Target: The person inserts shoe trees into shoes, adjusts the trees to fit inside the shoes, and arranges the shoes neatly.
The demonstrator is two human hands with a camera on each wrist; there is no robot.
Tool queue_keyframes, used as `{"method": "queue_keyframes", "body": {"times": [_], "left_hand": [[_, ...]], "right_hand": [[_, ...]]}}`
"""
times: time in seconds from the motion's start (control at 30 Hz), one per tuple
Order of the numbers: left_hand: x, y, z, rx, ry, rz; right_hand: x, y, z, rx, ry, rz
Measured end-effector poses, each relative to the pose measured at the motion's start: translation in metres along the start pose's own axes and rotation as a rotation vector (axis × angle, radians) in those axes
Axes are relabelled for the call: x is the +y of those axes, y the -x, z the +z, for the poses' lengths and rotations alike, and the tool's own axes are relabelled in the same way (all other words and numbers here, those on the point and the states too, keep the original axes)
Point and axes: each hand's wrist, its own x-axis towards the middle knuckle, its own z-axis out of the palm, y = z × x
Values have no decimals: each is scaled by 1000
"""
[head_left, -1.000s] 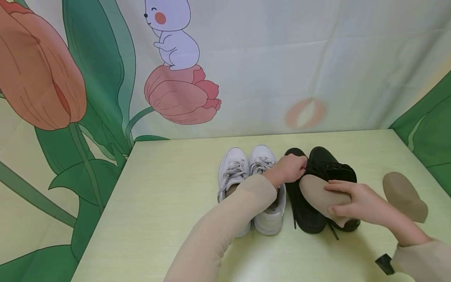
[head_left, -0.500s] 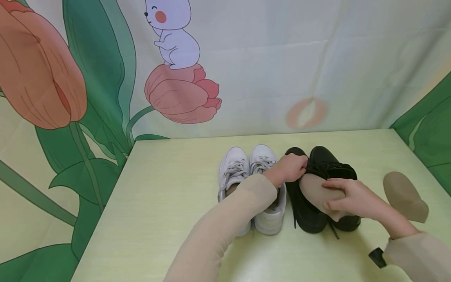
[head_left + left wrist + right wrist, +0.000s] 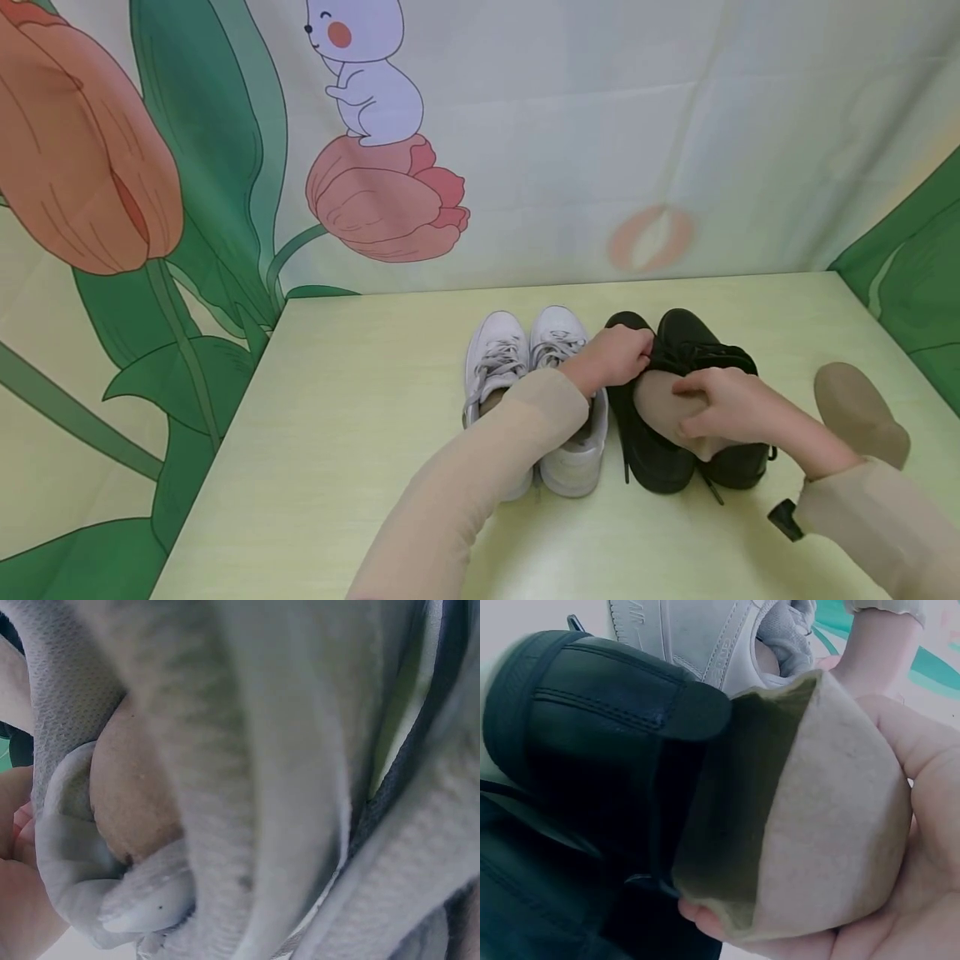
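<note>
My left hand (image 3: 621, 354) holds the front of the left black lace-up shoe (image 3: 660, 462), its fingers curled at the tongue. My right hand (image 3: 731, 404) grips a beige molded shoe insert (image 3: 652, 400), which sits slanted at that shoe's opening with its toe end inward. The right wrist view shows the insert's hollow heel end (image 3: 840, 810), with thumb and fingers wrapped round its sides. Beside it stands the other black shoe (image 3: 686, 329), partly covered by my right hand. My left forearm crosses over a pair of white sneakers (image 3: 498, 342).
A second beige insert (image 3: 862, 412) lies on the pale yellow table (image 3: 337, 433) at the right. In the left wrist view, a brown rounded insert (image 3: 135, 791) shows inside a white sneaker. A printed cloth (image 3: 525, 167) hangs behind the table.
My right hand has shifted left and slightly away from me, and the insert sits a little further into the black shoe. My left hand has stayed in place.
</note>
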Motion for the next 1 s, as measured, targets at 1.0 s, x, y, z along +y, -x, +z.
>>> {"method": "queue_keyframes", "body": {"times": [1.0], "left_hand": [[0, 1, 0, 1, -10, 4]], "right_hand": [[-10, -22, -8, -78, 94, 25]]}}
